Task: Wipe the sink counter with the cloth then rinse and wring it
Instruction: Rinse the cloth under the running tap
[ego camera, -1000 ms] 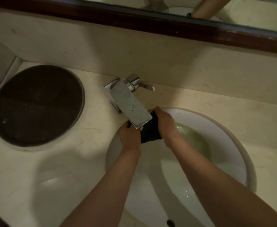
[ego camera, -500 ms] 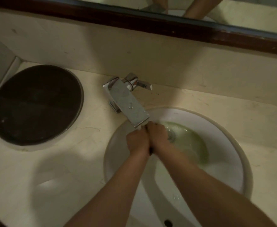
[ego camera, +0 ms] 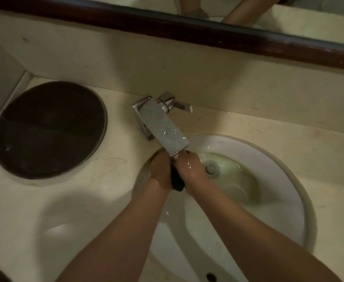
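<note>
A dark cloth (ego camera: 176,181) is squeezed between my two hands over the white sink basin (ego camera: 289,178), right under the spout of the chrome faucet (ego camera: 163,127). My left hand (ego camera: 160,171) grips its left side and my right hand (ego camera: 190,169) grips its right side. Only a narrow dark strip of the cloth shows between them and below my palms. My right hand looks wet. The beige marble counter (ego camera: 85,200) surrounds the basin.
A dark round lid (ego camera: 49,129) sits in the counter at the left. The faucet handle (ego camera: 179,105) points right, close to the back wall. A dark wooden mirror frame (ego camera: 207,40) runs above. Greenish water stands around the drain (ego camera: 210,168).
My hands have drawn together, bunching the cloth from a spread piece into a tight roll under the spout. The view has shifted slightly.
</note>
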Motion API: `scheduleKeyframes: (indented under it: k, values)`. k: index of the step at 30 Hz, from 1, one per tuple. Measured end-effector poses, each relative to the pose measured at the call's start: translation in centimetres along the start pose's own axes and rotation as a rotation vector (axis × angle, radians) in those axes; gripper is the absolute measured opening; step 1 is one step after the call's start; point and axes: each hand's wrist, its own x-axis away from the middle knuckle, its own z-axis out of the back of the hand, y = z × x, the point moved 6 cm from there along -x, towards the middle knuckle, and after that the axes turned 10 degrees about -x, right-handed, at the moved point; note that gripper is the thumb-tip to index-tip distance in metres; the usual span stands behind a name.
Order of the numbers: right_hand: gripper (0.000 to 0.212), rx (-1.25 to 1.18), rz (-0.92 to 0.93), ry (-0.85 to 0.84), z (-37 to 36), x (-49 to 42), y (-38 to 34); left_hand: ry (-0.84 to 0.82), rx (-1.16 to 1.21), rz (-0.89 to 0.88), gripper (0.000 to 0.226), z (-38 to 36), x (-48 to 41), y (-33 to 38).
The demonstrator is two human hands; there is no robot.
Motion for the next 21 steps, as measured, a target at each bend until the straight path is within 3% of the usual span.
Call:
scheduleKeyframes:
  k: [2, 5, 8, 11, 14, 16, 21]
  values:
    - [0.023, 0.033, 0.083, 0.014, 0.4, -0.2, -0.3, -0.168, 0.084, 0.028, 0.037, -0.3, 0.2, 0.1]
    - [0.036, -0.148, 0.127, 0.112, 2.1, -0.2, -0.2, -0.323, 0.173, 0.109, 0.034, -0.7, 1.6, 0.0]
    - [0.030, -0.121, 0.246, 0.030, 1.6, 0.8, -1.2, -0.414, 0.441, 0.171, 0.028, -1.8, 3.5, -0.1]
    - [0.025, -0.088, 0.382, 0.080, 1.4, 1.5, -1.4, -0.377, 0.474, 0.139, 0.030, -1.9, 1.8, -0.8]
    - [0.004, -0.089, 0.438, 0.168, 1.8, 1.1, -1.0, -0.100, 0.243, 0.048, 0.024, -1.2, -0.6, -1.7]
    - [0.017, -0.055, 0.483, 0.167, 1.7, 1.1, -1.2, -0.012, 0.255, 0.039, 0.028, -0.9, -1.5, -2.5]
    - [0.038, 0.075, 0.486, 0.266, 1.7, 1.2, -1.5, -0.282, 0.501, 0.058, 0.020, -2.6, -0.4, -1.9]
